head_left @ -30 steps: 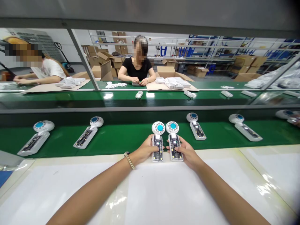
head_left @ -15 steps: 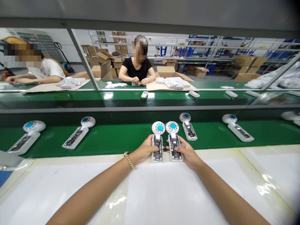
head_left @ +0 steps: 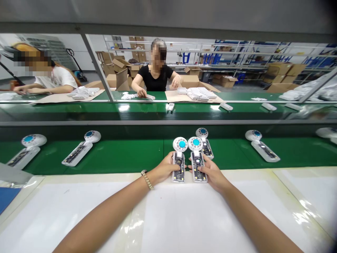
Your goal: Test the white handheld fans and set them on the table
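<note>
Two white handheld fans with round heads, blue centres and exposed dark circuit boards are held side by side at the near edge of the green belt (head_left: 126, 154). My left hand (head_left: 167, 169) is closed around the left fan (head_left: 179, 175), thumb on its board. Wrapped round the right fan (head_left: 199, 175) is my right hand (head_left: 212, 172), its thumb also on the board. The fan heads almost touch. Just behind the right one lies another fan (head_left: 207, 149) on the belt, partly covered by it.
More fans lie on the belt, at left (head_left: 77, 154), far left (head_left: 23, 158) and right (head_left: 265, 151). A white-covered worktop (head_left: 179, 218) is nearest me. Beyond a rail (head_left: 147, 122), white casings (head_left: 226, 106) lie before two people at work.
The loose fans on the near belt have shifted left, one now partly behind the right held fan. Casings beyond moved right. The person opposite has spread their hands apart. My grips are unchanged.
</note>
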`<action>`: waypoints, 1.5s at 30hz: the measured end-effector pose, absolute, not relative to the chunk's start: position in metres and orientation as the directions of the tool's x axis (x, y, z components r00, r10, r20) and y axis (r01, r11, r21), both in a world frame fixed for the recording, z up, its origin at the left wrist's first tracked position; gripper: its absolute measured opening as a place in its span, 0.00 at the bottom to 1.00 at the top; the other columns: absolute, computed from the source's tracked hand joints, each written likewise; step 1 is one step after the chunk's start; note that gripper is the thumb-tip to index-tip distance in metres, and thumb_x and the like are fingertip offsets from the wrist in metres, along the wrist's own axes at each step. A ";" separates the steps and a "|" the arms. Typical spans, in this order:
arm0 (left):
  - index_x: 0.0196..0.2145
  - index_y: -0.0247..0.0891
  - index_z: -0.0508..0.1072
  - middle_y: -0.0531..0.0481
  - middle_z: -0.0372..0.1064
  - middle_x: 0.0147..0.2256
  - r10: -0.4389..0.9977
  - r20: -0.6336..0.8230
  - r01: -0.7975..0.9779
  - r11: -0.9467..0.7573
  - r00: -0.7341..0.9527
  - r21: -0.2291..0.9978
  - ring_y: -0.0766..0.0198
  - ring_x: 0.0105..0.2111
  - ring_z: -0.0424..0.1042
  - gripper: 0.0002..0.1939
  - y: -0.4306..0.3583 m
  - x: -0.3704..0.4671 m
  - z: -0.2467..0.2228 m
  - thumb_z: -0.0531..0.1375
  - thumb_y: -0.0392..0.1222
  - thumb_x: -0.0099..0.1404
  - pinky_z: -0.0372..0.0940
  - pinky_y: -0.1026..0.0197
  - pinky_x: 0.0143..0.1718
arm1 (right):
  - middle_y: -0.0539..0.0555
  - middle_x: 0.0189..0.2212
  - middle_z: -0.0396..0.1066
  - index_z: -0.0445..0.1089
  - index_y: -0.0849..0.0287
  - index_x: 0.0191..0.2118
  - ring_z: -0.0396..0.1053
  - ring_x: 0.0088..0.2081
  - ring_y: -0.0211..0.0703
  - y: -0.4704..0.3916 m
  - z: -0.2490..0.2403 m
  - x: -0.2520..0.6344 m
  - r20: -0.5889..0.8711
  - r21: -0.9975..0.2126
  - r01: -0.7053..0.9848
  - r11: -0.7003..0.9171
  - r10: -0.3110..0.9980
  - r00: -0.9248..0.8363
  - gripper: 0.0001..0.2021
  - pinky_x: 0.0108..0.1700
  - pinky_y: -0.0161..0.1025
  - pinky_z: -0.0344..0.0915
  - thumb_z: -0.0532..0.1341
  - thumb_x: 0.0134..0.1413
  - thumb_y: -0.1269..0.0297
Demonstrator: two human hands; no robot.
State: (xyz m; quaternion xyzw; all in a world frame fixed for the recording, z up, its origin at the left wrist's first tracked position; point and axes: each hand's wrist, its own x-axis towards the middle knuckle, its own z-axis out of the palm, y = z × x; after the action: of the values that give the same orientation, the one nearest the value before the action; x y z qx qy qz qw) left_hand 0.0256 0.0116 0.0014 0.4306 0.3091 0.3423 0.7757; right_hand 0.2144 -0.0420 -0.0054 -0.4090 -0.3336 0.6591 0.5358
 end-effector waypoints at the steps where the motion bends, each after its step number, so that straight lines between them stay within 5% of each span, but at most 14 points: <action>1: 0.43 0.37 0.59 0.46 0.66 0.41 0.796 -0.184 -0.266 0.396 0.576 0.879 0.58 0.37 0.72 0.29 0.012 0.026 0.001 0.63 0.27 0.43 0.65 0.52 0.41 | 0.55 0.47 0.70 0.61 0.51 0.51 0.71 0.44 0.52 -0.042 -0.006 0.215 -0.178 -0.878 -0.434 -0.201 0.979 -0.094 0.30 0.45 0.48 0.68 0.68 0.39 0.68; 28: 0.44 0.38 0.60 0.44 0.69 0.41 0.774 -0.165 -0.307 0.423 0.611 0.852 0.56 0.37 0.73 0.31 0.011 0.025 0.004 0.66 0.28 0.43 0.66 0.52 0.41 | 0.56 0.48 0.69 0.61 0.51 0.51 0.71 0.43 0.52 -0.042 -0.003 0.215 -0.157 -0.885 -0.423 -0.193 0.980 -0.119 0.31 0.45 0.49 0.67 0.68 0.36 0.67; 33: 0.41 0.35 0.67 0.43 0.72 0.36 0.751 -0.246 -0.337 0.530 0.612 0.778 0.59 0.29 0.73 0.22 0.018 0.021 0.007 0.62 0.53 0.55 0.69 0.55 0.32 | 0.54 0.33 0.73 0.68 0.55 0.37 0.71 0.30 0.47 -0.042 0.001 0.219 -0.192 -0.852 -0.478 -0.215 0.977 -0.097 0.18 0.37 0.44 0.68 0.60 0.45 0.48; 36: 0.35 0.31 0.70 0.43 0.72 0.27 0.786 -0.323 -0.356 0.550 0.528 0.756 0.61 0.24 0.72 0.32 0.025 0.017 0.008 0.52 0.67 0.56 0.68 0.59 0.27 | 0.52 0.21 0.66 0.67 0.56 0.27 0.64 0.21 0.42 -0.042 0.005 0.226 -0.209 -0.789 -0.558 -0.257 0.966 -0.149 0.30 0.29 0.42 0.66 0.46 0.48 0.33; 39: 0.29 0.30 0.72 0.44 0.70 0.22 0.829 -0.396 -0.321 0.528 0.396 0.786 0.64 0.19 0.68 0.37 0.031 0.014 0.006 0.48 0.71 0.54 0.65 0.63 0.23 | 0.49 0.17 0.59 0.64 0.56 0.22 0.57 0.16 0.38 -0.037 0.005 0.237 -0.211 -0.783 -0.559 -0.273 0.962 -0.175 0.33 0.24 0.39 0.63 0.42 0.44 0.29; 42: 0.29 0.30 0.71 0.46 0.68 0.20 0.907 -0.392 -0.211 0.417 0.153 0.884 0.64 0.19 0.67 0.34 0.040 0.010 0.002 0.50 0.69 0.54 0.63 0.62 0.21 | 0.51 0.18 0.62 0.64 0.55 0.22 0.61 0.20 0.42 -0.028 -0.003 0.250 -0.198 -0.863 -0.469 -0.189 0.980 -0.030 0.31 0.27 0.41 0.65 0.47 0.44 0.30; 45: 0.34 0.32 0.68 0.44 0.70 0.28 0.973 -0.166 0.009 0.169 -0.164 0.986 0.59 0.27 0.71 0.21 0.056 -0.003 -0.001 0.58 0.56 0.55 0.65 0.58 0.29 | 0.54 0.29 0.71 0.67 0.55 0.33 0.69 0.33 0.50 -0.019 -0.015 0.258 -0.098 -0.979 -0.195 -0.055 0.971 0.220 0.22 0.40 0.46 0.66 0.62 0.41 0.41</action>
State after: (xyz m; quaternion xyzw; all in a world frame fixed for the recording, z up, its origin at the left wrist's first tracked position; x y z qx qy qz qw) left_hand -0.0030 0.0558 -0.0012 0.4194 0.5851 0.4894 0.4922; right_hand 0.2581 -0.0186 -0.0148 -0.5238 -0.3703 0.5029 0.5793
